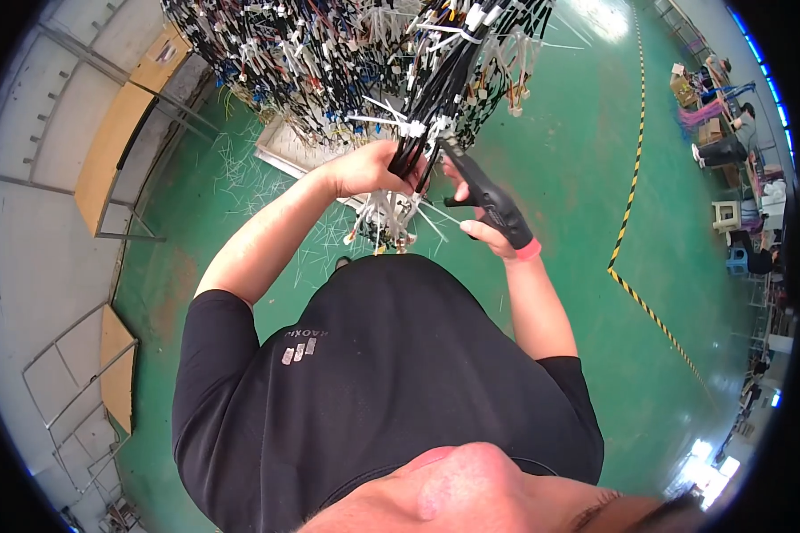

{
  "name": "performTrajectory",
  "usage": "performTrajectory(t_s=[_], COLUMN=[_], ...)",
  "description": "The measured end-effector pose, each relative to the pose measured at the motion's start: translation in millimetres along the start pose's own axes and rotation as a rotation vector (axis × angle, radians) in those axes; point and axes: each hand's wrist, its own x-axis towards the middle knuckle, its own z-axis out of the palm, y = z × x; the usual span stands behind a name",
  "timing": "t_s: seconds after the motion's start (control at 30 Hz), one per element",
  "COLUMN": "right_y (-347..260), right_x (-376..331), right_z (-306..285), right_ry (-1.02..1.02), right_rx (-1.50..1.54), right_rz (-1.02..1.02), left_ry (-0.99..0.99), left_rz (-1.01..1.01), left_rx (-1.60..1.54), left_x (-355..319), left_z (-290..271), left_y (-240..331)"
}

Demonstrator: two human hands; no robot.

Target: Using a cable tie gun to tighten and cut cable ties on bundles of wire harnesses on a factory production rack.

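My left hand [364, 169] is closed around a thick bundle of black cables [453, 75], just above its lower end. White connectors and loose wire ends [387, 213] hang below that grip. In my right hand [487, 234] is a black cable tie gun [496, 202] with a pinkish-red end towards the wrist. Its nose points up and left, against or very near the bundle beside my left fingers; contact cannot be made out. White cable ties [378, 118] stick out from the bundle there.
A dense mass of hanging wire harnesses [293, 62] fills the far side, above a pale tray [284, 151]. Cut tie ends [249, 178] litter the green floor. Wooden-topped benches [111, 160] stand left. Beyond a striped floor line [629, 213], people work at tables on the right.
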Motion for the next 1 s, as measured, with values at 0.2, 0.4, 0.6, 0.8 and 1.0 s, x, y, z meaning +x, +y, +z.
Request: performTrajectory(t_s=[0.2,0.4,0.6,0.8,1.0], right_y=[9,29,5,-5,-9], right_x=[23,48,65,72,75], right_z=[27,35,56,78,105], right_ry=[0.023,-0.152,-0.133,-0.075,0.032], right_rx=[0.355,0.508,0.545,0.556,0.592], right_rz=[-0.035,0.006,0.037,0.111,0.116], left_ry=[-0.117,0.033,0.214,0.076,0.223], left_rz=[0.047,0.073,0.004,0.205,0.238], left_rx=[-0.177,-0.754,-0.271,0.015,0.022], left_x=[-10,-20,-46,-56,-55], left_z=[-13,-15,4,24,38], left_y=[-17,-88,-143,-140,-151])
